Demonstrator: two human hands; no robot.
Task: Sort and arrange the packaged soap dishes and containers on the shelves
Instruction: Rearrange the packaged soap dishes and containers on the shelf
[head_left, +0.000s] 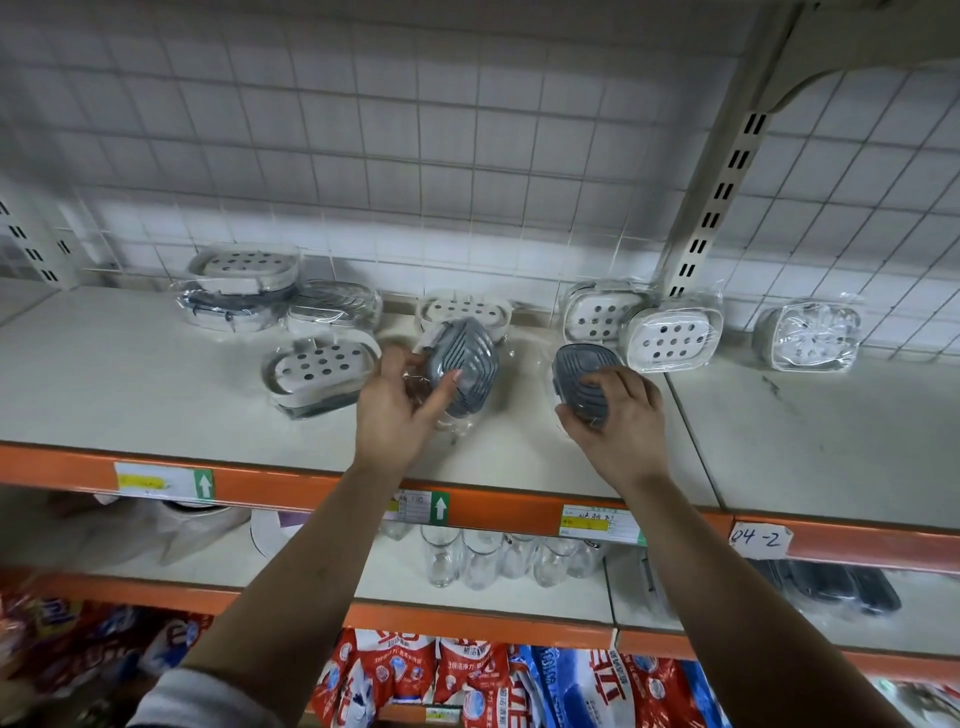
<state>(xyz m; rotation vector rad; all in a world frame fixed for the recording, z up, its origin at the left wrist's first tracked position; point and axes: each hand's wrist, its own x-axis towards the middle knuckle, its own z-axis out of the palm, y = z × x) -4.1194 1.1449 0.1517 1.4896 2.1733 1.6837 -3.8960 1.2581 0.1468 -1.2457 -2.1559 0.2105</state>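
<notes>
My left hand (402, 402) grips a grey ribbed soap dish (465, 358) in clear wrap, tilted up over the middle of the top shelf (156, 384). My right hand (618, 410) holds a second grey ribbed dish (579, 376) a little to the right, fingers curled over its lower edge. Behind the left dish lies a white holed dish (467, 306). Two white holed dishes (597, 312) (670, 335) lean together at the back right. On the left sit a white holed dish (319, 366), a stack of dishes (239, 291) and a wrapped slatted dish (335, 306).
A clear wrapped container (810, 335) stands on the adjoining shelf to the right, past the slotted upright post (711, 208). A wire grid backs the shelf. Below the orange edge (311, 488) stand drinking glasses (483, 561), and lower down hang red and blue detergent bags (467, 670).
</notes>
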